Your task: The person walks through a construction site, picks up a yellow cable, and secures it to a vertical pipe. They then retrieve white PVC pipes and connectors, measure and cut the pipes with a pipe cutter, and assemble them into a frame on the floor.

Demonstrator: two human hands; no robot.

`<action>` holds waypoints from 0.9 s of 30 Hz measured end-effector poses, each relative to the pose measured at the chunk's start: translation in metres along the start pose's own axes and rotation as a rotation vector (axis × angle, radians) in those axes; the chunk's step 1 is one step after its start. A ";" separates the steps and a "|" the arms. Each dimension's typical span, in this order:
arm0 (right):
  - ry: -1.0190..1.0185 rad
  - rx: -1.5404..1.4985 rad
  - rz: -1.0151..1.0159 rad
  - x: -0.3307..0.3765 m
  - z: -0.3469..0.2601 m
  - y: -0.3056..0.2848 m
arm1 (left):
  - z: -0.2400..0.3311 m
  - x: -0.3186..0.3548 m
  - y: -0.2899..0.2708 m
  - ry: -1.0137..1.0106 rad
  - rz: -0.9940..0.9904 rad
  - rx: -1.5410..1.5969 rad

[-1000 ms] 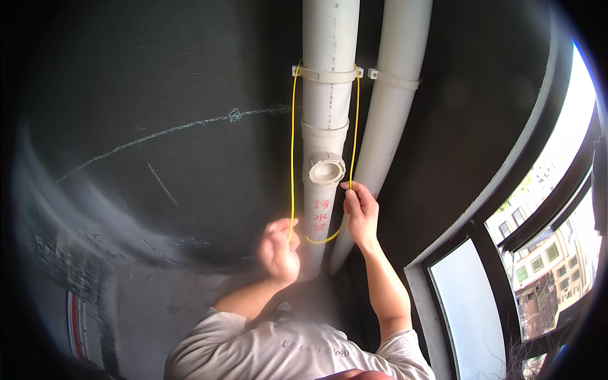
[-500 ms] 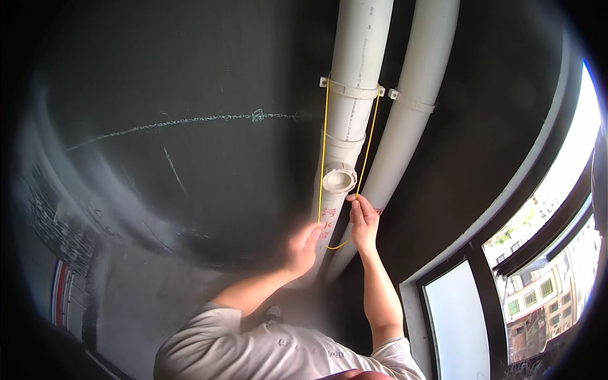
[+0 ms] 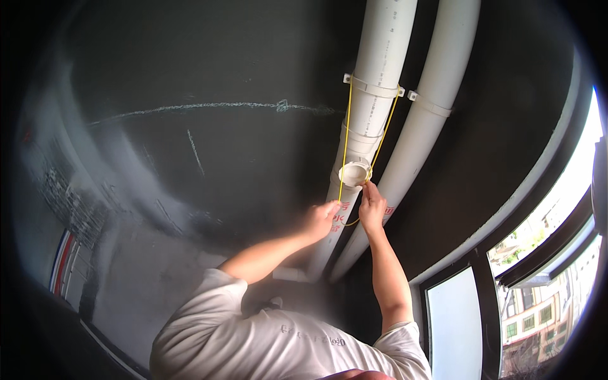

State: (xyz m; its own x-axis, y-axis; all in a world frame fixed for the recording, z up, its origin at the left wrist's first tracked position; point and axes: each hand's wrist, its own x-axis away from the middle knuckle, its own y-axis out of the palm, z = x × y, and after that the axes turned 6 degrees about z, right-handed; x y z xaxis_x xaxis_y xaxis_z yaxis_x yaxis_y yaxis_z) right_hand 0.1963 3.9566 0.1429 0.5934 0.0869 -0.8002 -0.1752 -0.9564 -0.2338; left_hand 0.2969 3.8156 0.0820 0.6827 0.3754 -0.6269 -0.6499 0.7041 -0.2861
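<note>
A yellow cord [image 3: 346, 136] runs down both sides of a white plastic pipe [image 3: 384, 47] from its clamp [image 3: 373, 88], and a slack bend of it hangs between my hands. My left hand [image 3: 322, 221], slightly blurred, is closed on the left strand beside the red marks on the pipe. Just below the round, ribbed access opening [image 3: 354, 173], the fingers of my right hand [image 3: 372, 206] pinch the right strand. Both strands look taut above my hands. How the cord is fastened at the clamp is too small to tell.
A second white pipe [image 3: 443, 69], with its own clamp [image 3: 430, 104], runs alongside on the right. Dark wall [image 3: 190, 69] with a chalk line lies to the left. A black-framed window [image 3: 479, 285] stands at the lower right, with buildings beyond.
Both hands have moved up along the pipe with the cord, my right hand closer to the access opening. The slack bend rose too. The whole view has shifted, so the pipes appear further right.
</note>
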 end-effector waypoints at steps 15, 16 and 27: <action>0.513 -0.311 -0.088 0.139 0.021 -0.011 | -0.040 0.074 -0.054 -0.253 -0.415 -0.036; 0.580 -0.196 -0.120 0.174 0.039 -0.019 | -0.035 0.096 -0.073 -0.361 -0.451 0.044; 1.242 0.372 -1.667 0.608 0.021 -0.089 | -0.165 0.653 -0.483 -1.189 -0.771 -0.812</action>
State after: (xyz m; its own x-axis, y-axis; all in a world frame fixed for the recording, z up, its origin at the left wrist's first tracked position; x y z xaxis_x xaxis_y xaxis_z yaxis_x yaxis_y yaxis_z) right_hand 0.5563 4.1004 -0.3342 0.3753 0.2570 0.8906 0.9268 -0.0901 -0.3646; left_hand 1.0013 3.6213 -0.3084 0.5188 0.6024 0.6066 0.2154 0.5946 -0.7746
